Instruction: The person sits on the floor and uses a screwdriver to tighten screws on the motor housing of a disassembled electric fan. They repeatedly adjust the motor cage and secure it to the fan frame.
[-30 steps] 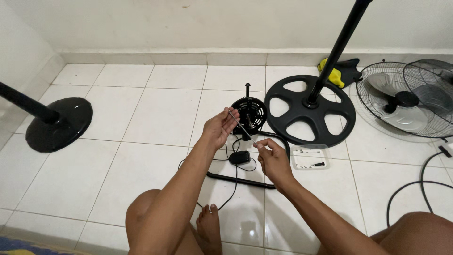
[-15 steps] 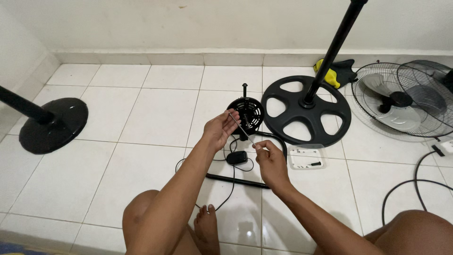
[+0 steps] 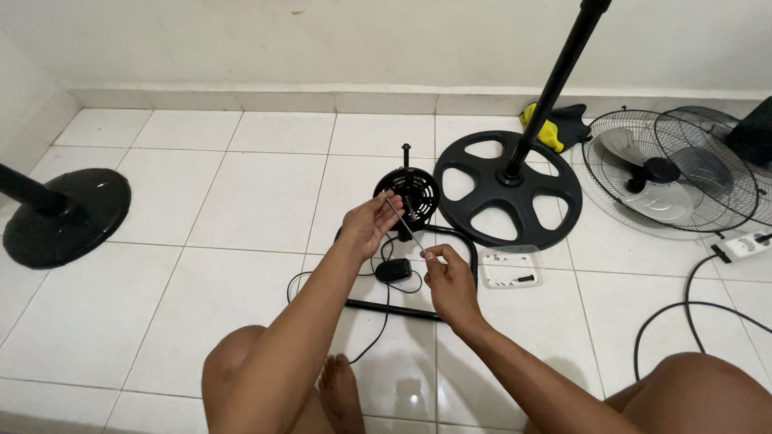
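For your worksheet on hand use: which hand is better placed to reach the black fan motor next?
Left. The left hand is right beside the fan motor; the right hand sits lower, nearer the person.

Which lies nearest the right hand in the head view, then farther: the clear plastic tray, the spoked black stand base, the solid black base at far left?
1. Clear plastic tray, just right of the right hand.
2. Spoked black stand base, beyond it, upper right.
3. Solid black base, far left.

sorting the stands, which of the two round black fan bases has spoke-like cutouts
The round black base right of the hands, with the pole rising from its centre, has five cutouts. The glossy black base at far left is solid.
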